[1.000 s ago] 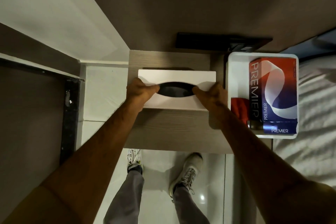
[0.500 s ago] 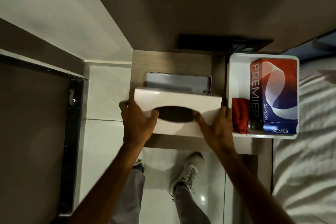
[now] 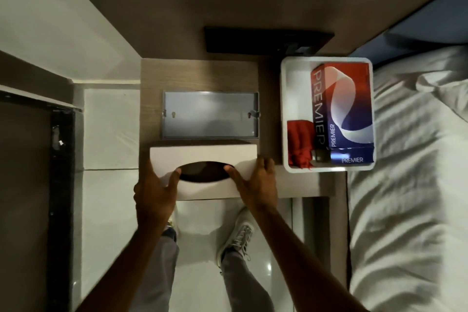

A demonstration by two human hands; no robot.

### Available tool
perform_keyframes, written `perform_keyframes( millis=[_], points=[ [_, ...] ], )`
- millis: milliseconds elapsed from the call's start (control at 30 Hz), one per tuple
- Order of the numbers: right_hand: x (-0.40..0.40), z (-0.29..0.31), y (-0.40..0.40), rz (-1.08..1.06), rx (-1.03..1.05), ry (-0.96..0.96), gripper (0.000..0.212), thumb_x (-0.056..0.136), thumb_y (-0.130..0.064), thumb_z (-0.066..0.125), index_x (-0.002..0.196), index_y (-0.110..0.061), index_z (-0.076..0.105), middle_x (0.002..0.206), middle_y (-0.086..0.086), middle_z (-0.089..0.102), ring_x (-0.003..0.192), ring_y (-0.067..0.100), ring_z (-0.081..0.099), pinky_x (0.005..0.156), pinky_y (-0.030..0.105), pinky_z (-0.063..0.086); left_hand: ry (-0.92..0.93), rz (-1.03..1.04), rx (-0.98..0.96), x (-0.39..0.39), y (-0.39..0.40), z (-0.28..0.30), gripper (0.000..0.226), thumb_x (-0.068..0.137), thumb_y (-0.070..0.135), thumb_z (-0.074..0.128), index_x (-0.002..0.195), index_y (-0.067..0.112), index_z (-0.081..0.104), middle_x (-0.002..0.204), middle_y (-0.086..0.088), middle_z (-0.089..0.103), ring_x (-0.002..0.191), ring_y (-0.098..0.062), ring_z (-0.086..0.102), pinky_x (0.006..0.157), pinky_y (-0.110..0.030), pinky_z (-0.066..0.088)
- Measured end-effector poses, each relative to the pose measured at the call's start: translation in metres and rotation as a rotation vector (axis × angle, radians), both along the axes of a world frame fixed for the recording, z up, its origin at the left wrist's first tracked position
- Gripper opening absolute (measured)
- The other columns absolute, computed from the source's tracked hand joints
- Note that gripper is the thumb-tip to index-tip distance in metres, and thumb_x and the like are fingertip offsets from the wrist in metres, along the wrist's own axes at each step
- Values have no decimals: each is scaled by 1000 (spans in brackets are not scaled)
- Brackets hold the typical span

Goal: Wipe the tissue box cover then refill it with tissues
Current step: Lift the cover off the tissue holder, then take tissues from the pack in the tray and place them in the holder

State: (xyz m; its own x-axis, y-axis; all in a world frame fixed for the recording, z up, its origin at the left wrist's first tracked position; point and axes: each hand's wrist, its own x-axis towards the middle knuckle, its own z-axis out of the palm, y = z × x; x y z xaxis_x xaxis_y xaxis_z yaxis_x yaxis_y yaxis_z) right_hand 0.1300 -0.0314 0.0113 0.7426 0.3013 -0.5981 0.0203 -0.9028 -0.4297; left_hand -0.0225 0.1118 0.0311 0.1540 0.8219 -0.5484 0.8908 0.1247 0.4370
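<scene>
White tissue box cover gripped by left hand and right hand, "PREMIER" tissue box in tray.

White cover between both hands

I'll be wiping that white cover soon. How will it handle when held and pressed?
The white tissue box cover probably stays stiff: its edges look straight while the left hand and right hand hold its ends. It is likely light, being a hollow shell lifted off the grey base. Its smooth finish may be slippery.
</scene>
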Motion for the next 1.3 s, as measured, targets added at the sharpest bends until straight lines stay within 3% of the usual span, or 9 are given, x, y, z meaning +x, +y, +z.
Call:
perform_keyframes(
  millis=[167, 367, 433, 600, 733, 900, 1000, 1133, 1300],
  points=[
    [4, 8, 0, 48, -32, 14, 87, 83, -76, 57, 146, -19, 40, 149, 6, 40, 134, 30, 49, 102, 47, 51, -3, -69, 41, -3, 2, -8, 84, 90, 49, 69, 157, 17, 31, 142, -24, 59, 128, -50, 57, 109, -57, 47],
    [79, 47, -59, 191, 7, -405, 57, 98, -53, 50, 145, -20, 45, 144, 10, 50, 123, 30, 57, 87, 46, 59, -45, -88, 252, 0, -4, 15, 70, 100, 30, 62, 157, 11, 29, 152, -27, 45, 140, -47, 44, 115, -60, 36],
    [120, 50, -83, 173, -89, -550, 64, 90, -52, 64, 139, -16, 47, 138, 14, 51, 124, 34, 52, 92, 51, 55, -88, -156, 334, 6, -12, 25, 58, 99, 19, 63, 151, 11, 39, 143, -26, 51, 132, -46, 51, 107, -60, 43],
    [177, 42, -116, 339, -328, -446, 90, 76, -64, 68, 151, -29, 33, 156, 6, 34, 140, 30, 38, 104, 51, 47, -189, -322, 390, 42, -38, 30, 43, 99, 8, 55, 142, 8, 54, 133, -21, 62, 120, -40, 60, 98, -48, 49],
    [184, 42, -122, 391, -317, -473, 80, 78, -59, 72, 144, -28, 40, 149, 5, 42, 136, 31, 43, 97, 51, 51, -237, -462, 322, 91, -74, 30, 41, 98, 7, 55, 139, 13, 59, 137, -16, 61, 127, -37, 59, 104, -51, 52],
    [189, 60, -134, 414, -202, -489, 32, 87, -26, 59, 116, -12, 61, 122, 9, 62, 109, 34, 61, 89, 44, 50, -358, -645, 265, 155, -124, 50, 39, 94, 6, 60, 132, 15, 64, 119, -9, 66, 103, -24, 66, 83, -36, 59],
    [198, 78, -145, 490, -111, -553, 22, 89, -19, 56, 107, -12, 67, 108, 10, 68, 105, 35, 63, 98, 42, 43, -385, -680, 213, 197, -149, 60, 43, 95, 15, 58, 138, 20, 60, 124, -6, 64, 99, -22, 68, 74, -34, 59],
    [216, 106, -149, 581, 32, -634, 24, 94, -18, 59, 116, -14, 69, 107, 9, 71, 108, 35, 63, 100, 44, 42, -348, -719, 222, 246, -175, 62, 71, 90, 46, 68, 152, 21, 44, 147, -10, 50, 123, -26, 59, 88, -38, 60],
    [231, 140, -142, 650, 69, -655, 30, 93, -11, 66, 121, -18, 70, 113, 4, 72, 108, 31, 63, 103, 45, 42, -292, -623, 255, 284, -181, 63, 86, 79, 62, 74, 147, 18, 47, 141, -9, 55, 121, -26, 61, 94, -42, 58]
  ],
)
